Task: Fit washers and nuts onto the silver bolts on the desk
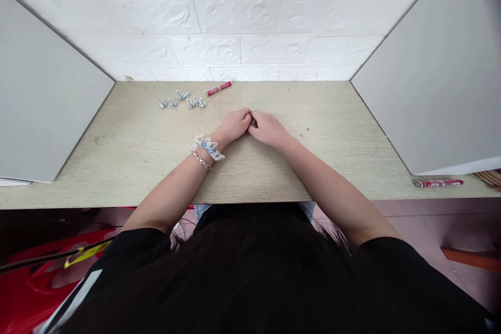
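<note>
My left hand (237, 122) and my right hand (266, 128) meet fingertip to fingertip over the middle of the wooden tabletop (250, 177). Both are closed, with the fingers curled inward. A small dark bit shows in the gap by the right fingers, too hidden to name. Beyond my left hand, toward the wall, several silvery bolts with washers (190, 104) stand or lie in a loose group. Right of them lies a slim red patterned tube (219, 88). A light blue lacy scrunchie and a chain bracelet circle my left wrist.
A white brick-pattern wall (219, 15) bounds the back. Grey panels rise at the left (47, 83) and right (438, 73). Another red tube (438, 183) lies near the front right edge. Below at left is a red plastic stool (23, 292).
</note>
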Action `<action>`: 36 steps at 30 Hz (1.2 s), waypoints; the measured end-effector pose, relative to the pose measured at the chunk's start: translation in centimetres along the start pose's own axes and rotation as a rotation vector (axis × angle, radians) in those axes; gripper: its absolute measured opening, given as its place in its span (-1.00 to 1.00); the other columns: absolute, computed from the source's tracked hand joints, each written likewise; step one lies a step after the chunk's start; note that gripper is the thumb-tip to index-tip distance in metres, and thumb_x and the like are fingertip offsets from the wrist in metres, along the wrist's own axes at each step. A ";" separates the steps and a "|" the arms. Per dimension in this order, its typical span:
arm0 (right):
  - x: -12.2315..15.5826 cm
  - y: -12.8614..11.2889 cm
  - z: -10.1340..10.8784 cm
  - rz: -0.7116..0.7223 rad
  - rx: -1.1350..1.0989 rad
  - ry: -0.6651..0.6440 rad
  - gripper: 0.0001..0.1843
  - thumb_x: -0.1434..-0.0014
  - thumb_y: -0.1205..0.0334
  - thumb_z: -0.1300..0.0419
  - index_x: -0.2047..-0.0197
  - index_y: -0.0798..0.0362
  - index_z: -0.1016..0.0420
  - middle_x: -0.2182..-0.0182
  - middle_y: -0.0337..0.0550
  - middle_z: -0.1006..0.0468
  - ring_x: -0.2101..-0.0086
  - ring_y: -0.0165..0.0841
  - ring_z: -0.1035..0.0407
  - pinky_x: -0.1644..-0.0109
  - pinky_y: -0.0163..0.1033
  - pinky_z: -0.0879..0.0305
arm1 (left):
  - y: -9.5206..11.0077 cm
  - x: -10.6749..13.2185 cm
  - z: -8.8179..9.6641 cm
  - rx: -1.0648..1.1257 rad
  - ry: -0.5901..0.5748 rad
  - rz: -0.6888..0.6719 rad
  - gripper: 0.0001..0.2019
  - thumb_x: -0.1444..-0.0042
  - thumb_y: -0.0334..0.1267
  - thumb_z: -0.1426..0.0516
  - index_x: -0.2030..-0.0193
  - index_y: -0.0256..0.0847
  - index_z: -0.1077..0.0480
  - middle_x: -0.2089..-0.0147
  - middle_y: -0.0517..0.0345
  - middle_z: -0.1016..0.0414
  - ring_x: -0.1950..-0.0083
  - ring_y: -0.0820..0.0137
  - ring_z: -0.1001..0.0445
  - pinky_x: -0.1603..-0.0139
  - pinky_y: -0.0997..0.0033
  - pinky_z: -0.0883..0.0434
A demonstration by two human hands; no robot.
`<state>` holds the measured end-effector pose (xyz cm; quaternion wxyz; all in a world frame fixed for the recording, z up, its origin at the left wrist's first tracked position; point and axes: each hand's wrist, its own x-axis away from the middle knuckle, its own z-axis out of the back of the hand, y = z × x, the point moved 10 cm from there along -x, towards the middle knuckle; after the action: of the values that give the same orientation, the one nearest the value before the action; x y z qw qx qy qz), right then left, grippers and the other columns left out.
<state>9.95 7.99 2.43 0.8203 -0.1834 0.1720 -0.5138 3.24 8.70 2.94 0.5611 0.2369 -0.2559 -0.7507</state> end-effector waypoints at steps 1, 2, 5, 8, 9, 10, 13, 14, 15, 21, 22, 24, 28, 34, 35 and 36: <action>0.0 0.0 0.0 0.003 0.000 -0.002 -0.75 -0.15 0.24 0.03 0.18 0.12 -0.39 0.20 0.04 -0.55 0.25 -0.17 -0.40 0.22 -0.16 -0.23 | 0.0 0.0 0.0 0.004 0.001 0.000 -0.78 -0.16 -0.38 0.12 0.42 -0.24 -0.29 0.43 0.17 -0.40 0.33 0.42 -0.35 0.27 0.45 -0.24; 0.0 -0.1 0.0 0.003 0.000 -0.004 -0.75 -0.15 0.23 0.03 0.18 0.12 -0.39 0.21 0.04 -0.55 0.25 -0.17 -0.40 0.22 -0.16 -0.23 | 0.0 0.0 0.0 0.011 0.002 0.001 -0.79 -0.16 -0.38 0.12 0.42 -0.23 -0.28 0.44 0.18 -0.39 0.35 0.43 -0.35 0.29 0.45 -0.23; 0.1 0.1 0.0 -0.012 -0.002 -0.005 -0.75 -0.15 0.22 0.03 0.18 0.11 -0.40 0.21 0.04 -0.55 0.25 -0.17 -0.40 0.22 -0.16 -0.23 | -0.4 0.0 -0.1 0.070 -0.006 0.030 -0.79 -0.15 -0.38 0.12 0.41 -0.23 -0.28 0.49 0.20 -0.35 0.43 0.46 -0.32 0.36 0.46 -0.22; 0.0 0.2 0.3 -0.024 -0.032 0.014 -0.73 -0.16 0.20 0.03 0.15 0.09 -0.40 0.21 0.01 -0.55 0.25 -0.19 -0.39 0.23 -0.17 -0.22 | -1.2 -0.1 -0.4 0.204 -0.026 0.094 -0.78 -0.16 -0.39 0.13 0.36 -0.24 -0.31 0.55 0.24 -0.29 0.52 0.49 -0.29 0.43 0.47 -0.20; 0.0 0.3 0.4 -0.031 -0.048 0.025 -0.72 -0.17 0.19 0.03 0.13 0.08 -0.39 0.21 -0.01 -0.55 0.26 -0.20 -0.39 0.23 -0.17 -0.21 | -1.4 -0.2 -0.5 0.253 -0.026 0.112 -0.78 -0.17 -0.39 0.13 0.34 -0.24 -0.31 0.57 0.25 -0.27 0.54 0.50 -0.28 0.45 0.48 -0.19; 0.0 0.4 0.5 -0.040 -0.066 0.036 -0.72 -0.17 0.18 0.02 0.12 0.08 -0.39 0.22 -0.03 -0.55 0.26 -0.21 -0.38 0.24 -0.18 -0.21 | -1.7 -0.3 -0.5 0.297 -0.022 0.125 -0.78 -0.18 -0.38 0.13 0.33 -0.24 -0.31 0.57 0.26 -0.26 0.54 0.50 -0.28 0.46 0.49 -0.19; -0.1 0.8 0.8 -0.058 -0.119 0.081 -0.74 -0.17 0.14 -0.01 0.14 0.06 -0.38 0.26 -0.08 -0.53 0.28 -0.25 -0.37 0.26 -0.21 -0.19 | -2.0 -0.5 -0.6 0.408 -0.011 0.142 -0.80 -0.21 -0.37 0.12 0.33 -0.24 -0.30 0.58 0.27 -0.25 0.54 0.52 -0.28 0.48 0.51 -0.20; -0.1 0.9 0.9 -0.060 -0.137 0.100 -0.75 -0.17 0.14 -0.02 0.15 0.06 -0.38 0.28 -0.10 -0.53 0.30 -0.27 -0.36 0.26 -0.22 -0.18 | -2.1 -0.6 -0.6 0.438 -0.008 0.142 -0.80 -0.22 -0.37 0.11 0.34 -0.24 -0.30 0.57 0.27 -0.25 0.54 0.52 -0.28 0.47 0.51 -0.20; -0.1 1.0 1.1 -0.058 -0.154 0.120 -0.75 -0.17 0.13 -0.02 0.16 0.05 -0.38 0.30 -0.12 -0.52 0.31 -0.29 -0.35 0.27 -0.23 -0.17 | -2.1 -0.7 -0.6 0.464 -0.003 0.141 -0.80 -0.23 -0.36 0.11 0.34 -0.24 -0.29 0.57 0.27 -0.25 0.55 0.53 -0.28 0.47 0.52 -0.21; -0.1 1.2 1.4 -0.029 -0.212 0.177 -0.76 -0.22 0.13 0.02 0.19 0.05 -0.38 0.27 -0.13 -0.52 0.30 -0.32 -0.33 0.22 -0.23 -0.16 | -1.9 -0.8 -0.4 0.580 0.021 0.131 -0.80 -0.25 -0.31 0.05 0.38 -0.26 -0.29 0.50 0.26 -0.30 0.56 0.59 -0.28 0.48 0.54 -0.21; -0.1 1.1 1.4 -0.021 -0.218 0.177 -0.75 -0.23 0.14 0.04 0.19 0.06 -0.39 0.25 -0.12 -0.52 0.29 -0.32 -0.33 0.22 -0.23 -0.16 | -1.9 -0.8 -0.4 0.596 0.025 0.133 -0.80 -0.25 -0.31 0.04 0.39 -0.26 -0.29 0.50 0.26 -0.30 0.56 0.59 -0.28 0.48 0.54 -0.21; -0.1 1.0 1.5 -0.001 -0.232 0.182 -0.73 -0.26 0.14 0.07 0.20 0.07 -0.39 0.23 -0.11 -0.52 0.27 -0.32 -0.33 0.20 -0.23 -0.16 | -1.9 -0.7 -0.1 0.628 0.037 0.135 -0.79 -0.24 -0.29 0.02 0.42 -0.26 -0.27 0.50 0.26 -0.29 0.56 0.60 -0.26 0.48 0.55 -0.20; -0.2 0.8 1.6 0.025 -0.245 0.195 -0.72 -0.28 0.15 0.10 0.20 0.07 -0.38 0.23 -0.11 -0.52 0.25 -0.32 -0.33 0.16 -0.24 -0.18 | -1.6 -0.5 0.1 0.692 0.037 0.120 -0.76 -0.25 -0.27 0.01 0.45 -0.26 -0.25 0.54 0.28 -0.24 0.58 0.62 -0.21 0.50 0.57 -0.17; -0.2 0.6 1.5 0.040 -0.225 0.186 -0.71 -0.29 0.15 0.12 0.23 0.07 -0.36 0.24 -0.10 -0.51 0.25 -0.31 -0.34 0.15 -0.23 -0.18 | -1.7 -0.6 -0.4 0.787 0.005 0.135 -0.80 -0.24 -0.32 0.01 0.42 -0.27 -0.25 0.57 0.30 -0.18 0.60 0.64 -0.12 0.57 0.60 -0.08; -0.2 0.5 1.6 0.042 -0.226 0.183 -0.71 -0.29 0.15 0.13 0.24 0.07 -0.36 0.25 -0.10 -0.51 0.25 -0.31 -0.34 0.15 -0.23 -0.18 | -1.8 -0.6 -0.5 0.810 -0.001 0.143 -0.81 -0.23 -0.33 0.01 0.42 -0.27 -0.25 0.57 0.31 -0.16 0.61 0.64 -0.11 0.57 0.61 -0.06; -0.2 0.5 1.6 0.039 -0.229 0.180 -0.69 -0.30 0.14 0.14 0.24 0.07 -0.36 0.26 -0.10 -0.51 0.26 -0.31 -0.35 0.16 -0.23 -0.18 | -1.8 -0.6 -0.7 0.835 -0.007 0.151 -0.83 -0.23 -0.34 0.01 0.41 -0.27 -0.25 0.58 0.32 -0.15 0.61 0.64 -0.10 0.58 0.62 -0.05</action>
<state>10.99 8.53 3.57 0.7852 -0.2253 0.3059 -0.4890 2.53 9.62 1.31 0.4694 0.4220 -0.5565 -0.5403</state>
